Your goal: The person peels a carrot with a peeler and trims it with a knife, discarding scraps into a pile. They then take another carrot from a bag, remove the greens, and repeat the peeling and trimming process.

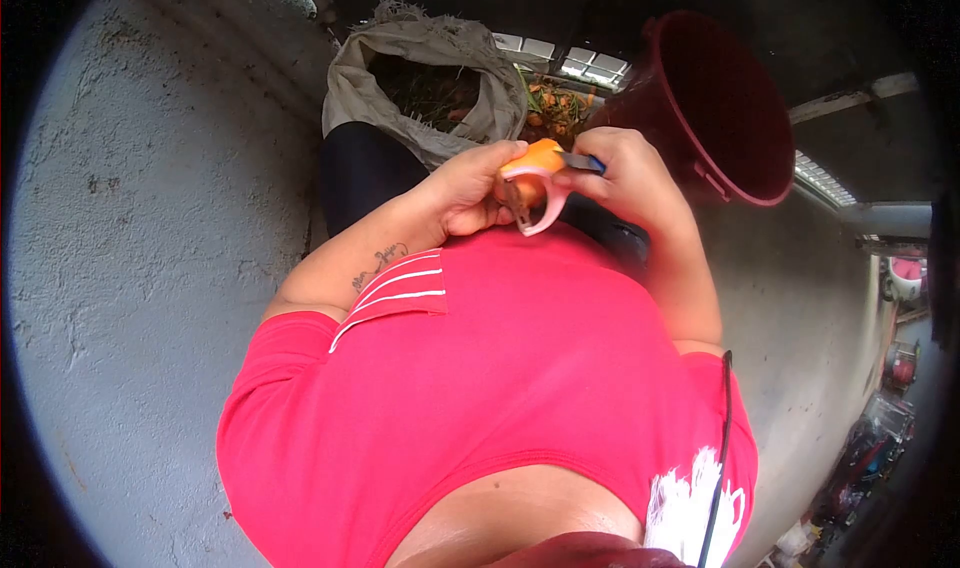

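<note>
My left hand (472, 188) is closed round an orange item (535, 156) and a pale pink peeler-like tool (552, 208), whose loop hangs below the orange piece. From the other side, my right hand (628, 176) grips a small knife (581, 162) with a blue part near the fingers. Its grey blade points left and touches or lies right by the orange item. Both hands are close together above my lap, in front of the red shirt. My fingers hide part of each object.
Beyond my hands stands an open woven sack (350, 78) with green and brown scraps inside. Orange and green scraps (556, 108) lie to its right. A large dark red bucket (660, 98) is at the upper right. A grey wall (150, 268) rises on the left.
</note>
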`<state>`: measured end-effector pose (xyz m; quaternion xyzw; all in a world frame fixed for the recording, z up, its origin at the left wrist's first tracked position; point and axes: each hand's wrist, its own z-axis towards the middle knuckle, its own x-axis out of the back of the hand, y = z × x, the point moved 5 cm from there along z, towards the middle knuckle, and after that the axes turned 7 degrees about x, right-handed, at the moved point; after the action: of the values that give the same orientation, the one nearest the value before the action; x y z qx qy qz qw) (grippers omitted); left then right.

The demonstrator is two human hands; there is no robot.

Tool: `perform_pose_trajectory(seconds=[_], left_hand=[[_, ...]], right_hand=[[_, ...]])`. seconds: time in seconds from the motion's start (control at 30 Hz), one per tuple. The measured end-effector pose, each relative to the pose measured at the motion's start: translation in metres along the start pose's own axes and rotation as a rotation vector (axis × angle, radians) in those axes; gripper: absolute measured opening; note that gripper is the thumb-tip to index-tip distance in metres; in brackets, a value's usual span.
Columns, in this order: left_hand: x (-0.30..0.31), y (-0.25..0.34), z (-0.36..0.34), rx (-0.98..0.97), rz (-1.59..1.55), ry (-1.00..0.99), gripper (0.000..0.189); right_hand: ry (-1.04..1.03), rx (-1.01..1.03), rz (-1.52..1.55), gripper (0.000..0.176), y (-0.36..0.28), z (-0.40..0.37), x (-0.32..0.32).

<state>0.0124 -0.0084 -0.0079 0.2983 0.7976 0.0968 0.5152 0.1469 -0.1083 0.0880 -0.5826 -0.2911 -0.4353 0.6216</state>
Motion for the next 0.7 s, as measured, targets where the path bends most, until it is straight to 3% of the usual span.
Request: perform_pose_trajectory(seconds=[0.03, 0.1, 0.13, 0.23, 0.33, 0.37, 0.5, 0.6, 0.7], left_hand=[[0.005, 0.001, -0.002, 0.026, -0.054, -0.101, 0.044], [0.018, 0.009, -0.01, 0.079, -0.16, -0.306, 0.047], [0.013, 0.013, -0.015, 0.051, -0.127, -0.254, 0.048], [0.002, 0.026, -0.027, -0.006, -0.025, -0.113, 0.051], [0.003, 0.029, -0.018, -0.002, -0.08, -0.042, 0.051], [0.002, 0.029, -0.016, -0.031, -0.059, -0.015, 0.049], [0.003, 0.024, -0.002, 0.027, -0.164, -0.148, 0.043], [-0.001, 0.019, 0.003, -0.07, -0.085, 0.211, 0.043], [-0.009, 0.017, -0.004, -0.099, 0.011, 0.304, 0.044]], right_hand=[[0.007, -0.006, -0.003, 0.037, 0.01, -0.004, 0.001], [0.085, -0.187, -0.294, 0.036, 0.046, -0.014, 0.018], [0.102, -0.31, -0.447, 0.037, 0.06, -0.019, 0.025], [0.123, -0.516, -0.506, 0.038, 0.084, -0.028, 0.037], [0.177, -0.404, -0.255, 0.036, 0.056, -0.019, 0.04], [0.207, -0.252, -0.196, 0.033, 0.045, -0.015, 0.036], [0.109, -0.047, -0.2, 0.032, -0.004, 0.005, 0.02], [0.078, -0.02, -0.224, 0.035, -0.017, 0.012, 0.012], [0.057, -0.003, -0.25, 0.038, -0.018, 0.015, 0.007]])
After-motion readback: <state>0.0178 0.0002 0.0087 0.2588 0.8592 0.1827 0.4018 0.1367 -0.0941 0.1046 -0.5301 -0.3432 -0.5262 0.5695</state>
